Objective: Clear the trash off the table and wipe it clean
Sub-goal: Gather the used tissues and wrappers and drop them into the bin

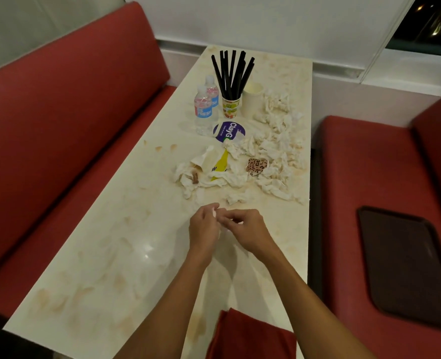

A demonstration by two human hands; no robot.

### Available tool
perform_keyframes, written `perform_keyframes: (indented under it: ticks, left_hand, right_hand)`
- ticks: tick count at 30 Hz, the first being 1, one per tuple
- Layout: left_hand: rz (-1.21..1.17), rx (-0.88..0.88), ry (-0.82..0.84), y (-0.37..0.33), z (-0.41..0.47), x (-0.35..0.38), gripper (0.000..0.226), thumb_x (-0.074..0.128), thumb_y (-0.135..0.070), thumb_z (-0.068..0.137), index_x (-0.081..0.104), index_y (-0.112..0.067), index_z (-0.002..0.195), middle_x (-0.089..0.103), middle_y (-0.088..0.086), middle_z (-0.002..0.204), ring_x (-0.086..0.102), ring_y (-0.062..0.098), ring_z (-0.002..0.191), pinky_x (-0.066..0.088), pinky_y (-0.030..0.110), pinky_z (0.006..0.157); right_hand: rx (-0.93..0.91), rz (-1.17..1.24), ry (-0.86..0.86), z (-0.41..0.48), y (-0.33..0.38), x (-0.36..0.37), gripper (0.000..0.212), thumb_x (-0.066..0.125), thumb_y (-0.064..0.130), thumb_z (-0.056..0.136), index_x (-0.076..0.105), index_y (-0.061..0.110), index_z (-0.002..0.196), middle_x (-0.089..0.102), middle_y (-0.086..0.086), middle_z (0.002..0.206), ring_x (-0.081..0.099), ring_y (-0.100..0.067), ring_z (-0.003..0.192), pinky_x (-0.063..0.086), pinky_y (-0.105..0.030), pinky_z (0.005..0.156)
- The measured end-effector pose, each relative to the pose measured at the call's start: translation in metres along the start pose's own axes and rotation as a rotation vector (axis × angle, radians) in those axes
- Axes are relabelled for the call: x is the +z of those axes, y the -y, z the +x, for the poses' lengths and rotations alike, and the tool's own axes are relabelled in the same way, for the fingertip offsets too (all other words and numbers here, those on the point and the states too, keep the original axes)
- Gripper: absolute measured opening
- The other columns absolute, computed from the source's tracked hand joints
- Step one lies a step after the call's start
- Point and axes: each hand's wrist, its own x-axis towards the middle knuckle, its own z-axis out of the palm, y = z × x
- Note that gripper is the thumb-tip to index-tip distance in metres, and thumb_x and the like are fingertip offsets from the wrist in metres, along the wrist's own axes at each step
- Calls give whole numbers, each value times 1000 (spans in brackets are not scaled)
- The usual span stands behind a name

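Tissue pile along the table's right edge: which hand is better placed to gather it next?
Right, probably. The right hand sits nearer the tissue pile, which spreads toward the right edge of the table; the left hand would cross over. Both pinch a white scrap.

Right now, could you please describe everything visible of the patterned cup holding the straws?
The patterned cup is a small, paper-looking cup printed with green, orange and red shapes. It stands upright toward the far end of the table, holding a fanned bunch of black straws. A plain cream cup stands close on its right, two water bottles on its left; contact is unclear.
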Motion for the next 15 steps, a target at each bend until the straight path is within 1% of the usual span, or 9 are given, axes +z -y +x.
perform_keyframes:
  ticks: [1, 2, 4, 6, 8, 9, 11, 13, 15]
  left_hand:
    - [8, -2, -41, 3, 3, -3, 37, 39, -21, 106, 73, -23, 119, 72, -10, 112, 65, 8, 107, 53, 29, 89]
    - [10, -8, -70, 6, 5, -6, 37, 38, -19, 106, 73, -22, 117, 74, -9, 109, 67, 11, 105, 55, 33, 89]
    - [-38, -54, -103, 9, 11, -10, 36, 37, -16, 107, 72, -18, 113, 78, -4, 99, 73, 16, 95, 58, 34, 78]
    - [-99, -98, -131, 10, 16, -12, 35, 36, -13, 107, 71, -15, 112, 77, 2, 96, 74, 18, 85, 54, 30, 65]
    - [-119, -109, -153, 8, 21, -11, 34, 37, -13, 106, 71, -14, 111, 75, 5, 95, 70, 19, 79, 50, 29, 60]
    - [-127, -117, -155, 7, 24, -10, 34, 38, -14, 106, 72, -14, 111, 74, 6, 95, 68, 20, 78, 48, 29, 59]
    - [-115, -160, -142, 4, 31, -8, 34, 40, -23, 108, 73, -15, 105, 70, 8, 93, 66, 23, 80, 47, 30, 61]
    - [-84, -215, -113, 1, 37, -7, 32, 46, -34, 107, 73, -17, 99, 68, 9, 92, 64, 26, 79, 47, 32, 64]
    - [-80, -237, -73, -3, 39, -5, 23, 60, -32, 100, 71, -11, 98, 66, 8, 86, 60, 24, 71, 45, 32, 62]
  right_hand:
    - [0, -7, 28, 5, -2, -5, 18, 73, 19, 96, 84, 31, 103, 79, 13, 97, 69, -7, 82, 53, -23, 79]
    - [-5, -26, 9, 10, -3, -10, 22, 71, 15, 96, 84, 31, 102, 79, 14, 99, 66, -5, 76, 51, -22, 76]
    - [-1, -111, -145, 25, -7, -17, 24, 67, 9, 95, 83, 27, 101, 77, 12, 104, 62, -4, 76, 51, -25, 78]
    - [-22, -237, -283, 42, -14, -21, 24, 66, 9, 94, 78, 24, 108, 68, 4, 110, 61, -13, 94, 52, -32, 89]
    - [-82, -409, -272, 55, -21, -22, 31, 71, 20, 94, 72, 23, 124, 53, -1, 118, 50, -22, 116, 45, -32, 100]
    - [-104, -478, -237, 60, -24, -21, 37, 74, 27, 93, 70, 24, 130, 50, -4, 120, 43, -23, 120, 42, -32, 102]
    - [-131, -555, -177, 66, -28, -18, 38, 76, 35, 92, 70, 23, 127, 48, -6, 120, 40, -22, 120, 42, -32, 101]
    - [-154, -548, -154, 69, -30, -13, 29, 77, 31, 93, 74, 17, 118, 51, -4, 117, 45, -22, 117, 41, -29, 93]
    - [-178, -488, -172, 68, -29, -11, 23, 76, 26, 94, 75, 12, 112, 57, -3, 112, 54, -20, 109, 38, -22, 84]
